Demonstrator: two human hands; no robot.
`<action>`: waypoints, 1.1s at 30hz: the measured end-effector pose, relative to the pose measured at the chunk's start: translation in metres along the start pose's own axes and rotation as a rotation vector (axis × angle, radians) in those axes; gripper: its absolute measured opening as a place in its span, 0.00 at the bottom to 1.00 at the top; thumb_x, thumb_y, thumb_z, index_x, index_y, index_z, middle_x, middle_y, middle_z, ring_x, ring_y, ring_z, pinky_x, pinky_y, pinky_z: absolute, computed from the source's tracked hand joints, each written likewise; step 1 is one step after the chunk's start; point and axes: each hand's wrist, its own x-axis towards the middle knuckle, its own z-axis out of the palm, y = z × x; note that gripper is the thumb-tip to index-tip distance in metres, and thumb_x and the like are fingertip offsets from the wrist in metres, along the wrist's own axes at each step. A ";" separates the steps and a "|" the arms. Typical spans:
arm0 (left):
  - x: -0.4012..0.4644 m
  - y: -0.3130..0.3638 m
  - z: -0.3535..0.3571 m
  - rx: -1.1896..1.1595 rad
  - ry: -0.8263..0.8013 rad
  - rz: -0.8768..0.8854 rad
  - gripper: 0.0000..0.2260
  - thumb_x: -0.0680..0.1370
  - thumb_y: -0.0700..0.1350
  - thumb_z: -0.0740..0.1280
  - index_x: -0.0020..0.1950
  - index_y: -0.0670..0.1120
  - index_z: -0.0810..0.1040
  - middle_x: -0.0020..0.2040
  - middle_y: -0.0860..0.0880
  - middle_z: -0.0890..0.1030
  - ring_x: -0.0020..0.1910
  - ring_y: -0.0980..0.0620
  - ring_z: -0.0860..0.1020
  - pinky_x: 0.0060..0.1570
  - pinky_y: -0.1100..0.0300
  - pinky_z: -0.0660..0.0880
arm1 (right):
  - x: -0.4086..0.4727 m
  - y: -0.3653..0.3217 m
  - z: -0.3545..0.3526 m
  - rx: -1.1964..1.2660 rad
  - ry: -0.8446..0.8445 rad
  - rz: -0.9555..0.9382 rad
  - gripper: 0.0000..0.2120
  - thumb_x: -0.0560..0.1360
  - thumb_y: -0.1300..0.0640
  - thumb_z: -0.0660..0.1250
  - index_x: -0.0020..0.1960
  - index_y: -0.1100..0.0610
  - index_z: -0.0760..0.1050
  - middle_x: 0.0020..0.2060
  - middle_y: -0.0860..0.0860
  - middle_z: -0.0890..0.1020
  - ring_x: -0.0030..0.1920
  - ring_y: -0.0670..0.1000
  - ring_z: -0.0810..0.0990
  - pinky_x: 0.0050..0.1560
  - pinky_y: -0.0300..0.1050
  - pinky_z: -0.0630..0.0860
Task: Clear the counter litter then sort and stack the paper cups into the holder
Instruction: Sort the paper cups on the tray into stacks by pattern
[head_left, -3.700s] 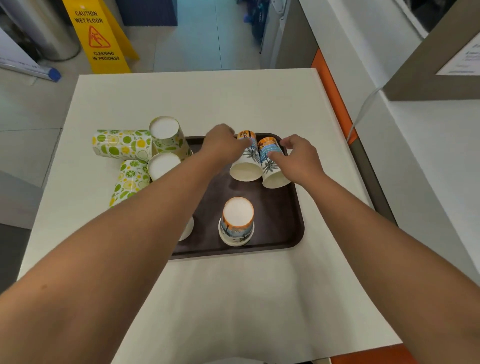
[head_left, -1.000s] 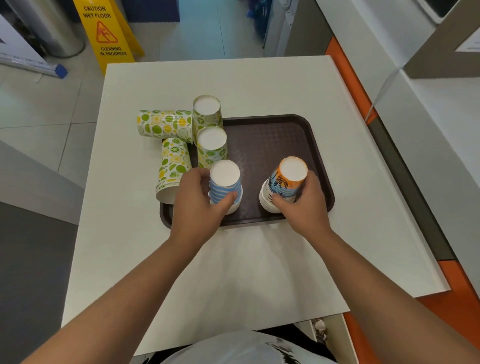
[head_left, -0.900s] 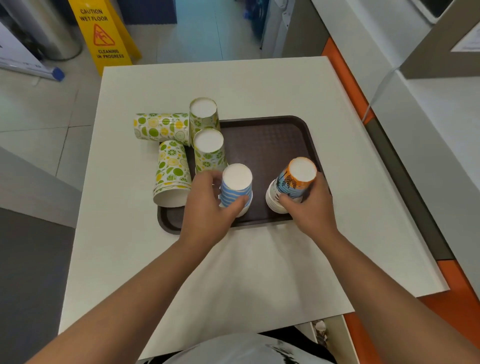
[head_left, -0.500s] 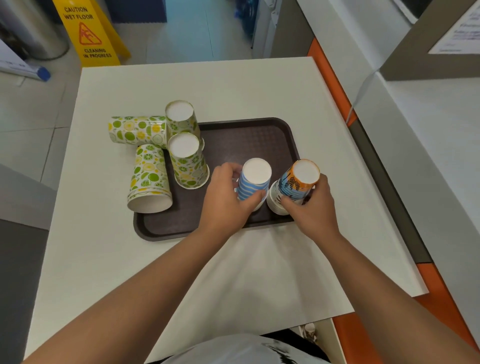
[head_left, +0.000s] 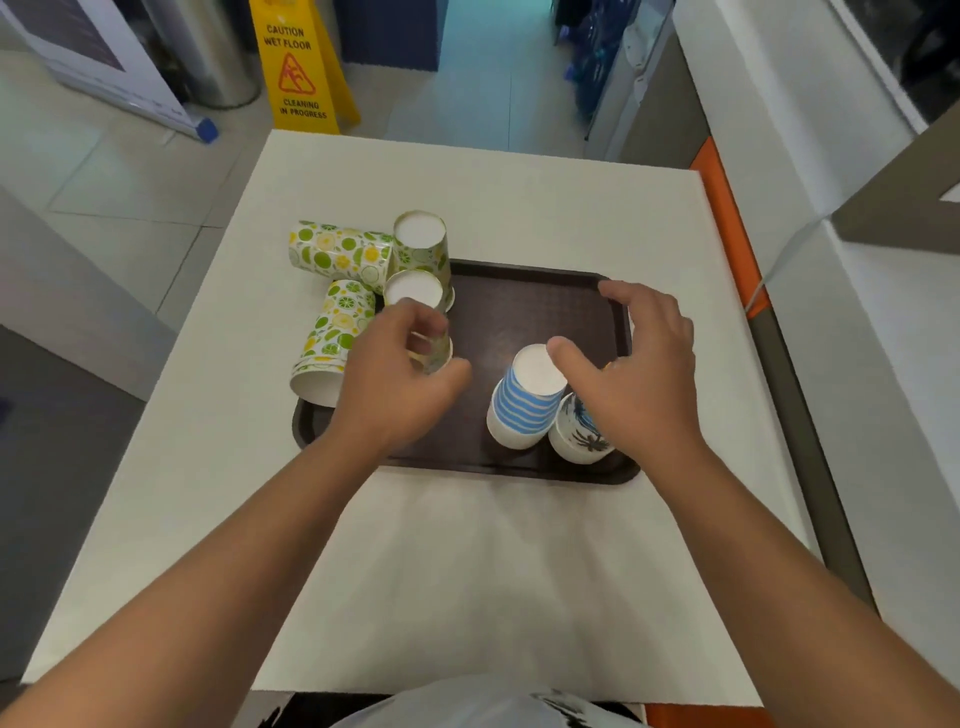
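While seen from above: dark brown rectangular plastic tray (head_left: 524, 306) on a white square table (head_left: 467, 561), both forearms reaching in from 6 o'clock.

Left hand (head_left: 395, 384), at 9 o'clock on the tray, fingers curled round an inverted lime-and-lemon-patterned paper cup (head_left: 434, 348), thumb at the near side, most of the cup wall hidden by the fingers.

Right hand (head_left: 639, 374), at 3 o'clock on the tray, fingers spread and relaxed, gripping nothing; whether the palm touches the cup beneath cannot be told.

Inverted blue-and-white-striped paper cup (head_left: 524, 405), at 5 o'clock on the tray, base upward, just beside the thumb of the right hand.

Inverted white paper cup with a dark palm-tree print (head_left: 584, 439), touching the striped cup at its 3 o'clock side, largely covered by the right hand.

Second inverted citrus-patterned paper cup (head_left: 421, 244), at the tray's 11 o'clock corner.

Two citrus-patterned paper cups lying on their sides: one (head_left: 337, 254) on the table at 10 o'clock, another (head_left: 332, 343) at 9 o'clock, mouth toward 6 o'clock, overlapping the tray rim.

Yellow wet-floor caution sign (head_left: 298, 67), on the floor at 12 o'clock beyond the table.
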 end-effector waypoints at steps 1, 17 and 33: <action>0.005 0.000 -0.010 -0.006 0.041 -0.020 0.12 0.66 0.47 0.71 0.49 0.49 0.77 0.45 0.55 0.80 0.42 0.58 0.78 0.42 0.66 0.74 | 0.003 -0.010 0.002 -0.022 -0.007 -0.025 0.27 0.68 0.44 0.71 0.64 0.48 0.71 0.62 0.43 0.72 0.65 0.46 0.67 0.66 0.47 0.66; 0.081 -0.087 -0.062 0.505 -0.276 -0.412 0.42 0.68 0.68 0.69 0.69 0.39 0.64 0.65 0.40 0.73 0.65 0.41 0.73 0.56 0.51 0.71 | 0.039 -0.069 0.160 -0.023 -0.331 0.143 0.46 0.64 0.51 0.76 0.74 0.56 0.55 0.69 0.55 0.63 0.70 0.56 0.64 0.66 0.49 0.67; 0.083 -0.093 -0.105 -0.267 -0.411 -0.642 0.15 0.71 0.56 0.70 0.49 0.46 0.80 0.48 0.46 0.84 0.43 0.49 0.82 0.39 0.58 0.79 | -0.009 -0.043 0.159 0.127 -0.210 0.250 0.35 0.63 0.49 0.79 0.64 0.51 0.66 0.60 0.49 0.75 0.58 0.48 0.75 0.54 0.42 0.73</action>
